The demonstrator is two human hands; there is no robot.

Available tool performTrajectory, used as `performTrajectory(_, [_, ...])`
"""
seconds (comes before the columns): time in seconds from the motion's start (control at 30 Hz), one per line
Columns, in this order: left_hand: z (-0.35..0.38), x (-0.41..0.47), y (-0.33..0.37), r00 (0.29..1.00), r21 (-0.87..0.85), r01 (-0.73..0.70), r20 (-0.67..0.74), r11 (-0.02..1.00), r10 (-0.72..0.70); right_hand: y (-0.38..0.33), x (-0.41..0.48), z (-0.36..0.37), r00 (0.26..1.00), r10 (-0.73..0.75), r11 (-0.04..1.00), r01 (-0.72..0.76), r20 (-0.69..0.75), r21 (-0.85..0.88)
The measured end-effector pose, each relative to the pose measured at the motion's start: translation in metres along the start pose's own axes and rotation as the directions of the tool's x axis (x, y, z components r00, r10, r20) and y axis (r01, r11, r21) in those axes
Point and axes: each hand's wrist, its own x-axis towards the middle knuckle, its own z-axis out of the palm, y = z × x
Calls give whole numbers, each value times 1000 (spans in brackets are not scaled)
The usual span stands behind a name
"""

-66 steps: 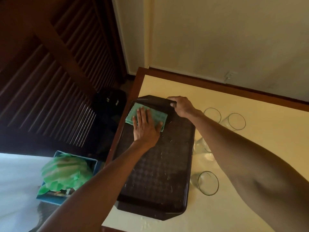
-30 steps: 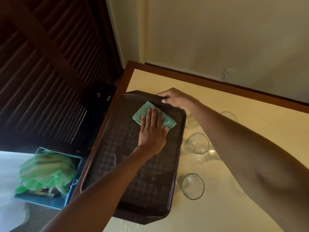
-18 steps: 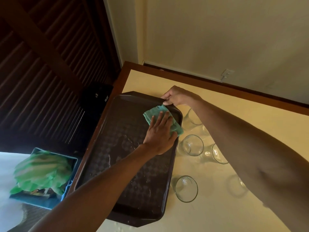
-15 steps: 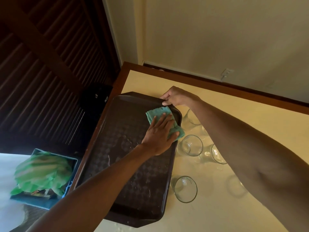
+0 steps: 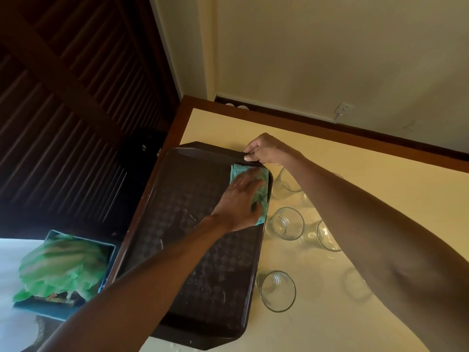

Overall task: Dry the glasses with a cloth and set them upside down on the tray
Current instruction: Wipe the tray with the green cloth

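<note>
Pressing cloth (image 5: 263,195) flat on far right corner of tray (image 5: 177,204), your left hand (image 5: 238,201) lies straight-fingered, gripping nothing. It is likely wiping the wet bed so rims land dry. Your right hand (image 5: 266,149) pinches tray's far rim, probably bracing it against the push. Glasses (image 5: 286,223) stand on table (image 5: 380,158) just right of tray, seemingly mouth-up, none on tray yet. Blue box (image 5: 61,270) with green plastic sits beyond table's left edge.

Glasses (image 5: 286,223) just R of tray (image 5: 177,212)
</note>
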Motion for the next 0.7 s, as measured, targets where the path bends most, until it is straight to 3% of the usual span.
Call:
performTrajectory(0.17, [21,-10,0,989,319,-46,149,947,-3,1,-4,0,1000,-18,1000,18,1,0])
performTrajectory(0.33, [3,-48,-28,942,417,-287,284,862,177,-7,-12,-2,997,-68,992,65,-25,-104])
performTrajectory(0.47, [-13,-77,-42,894,441,-374,406,815,190,-15,-13,2,996,-76,978,65,-51,-196])
performTrajectory(0.53, [-23,-61,-47,901,463,-347,406,815,152,-17,-12,5,995,-73,973,57,-64,-224])
performTrajectory(0.7, [-35,-22,-35,953,366,17,275,930,-126,-17,-12,11,990,-74,969,43,-121,-243])
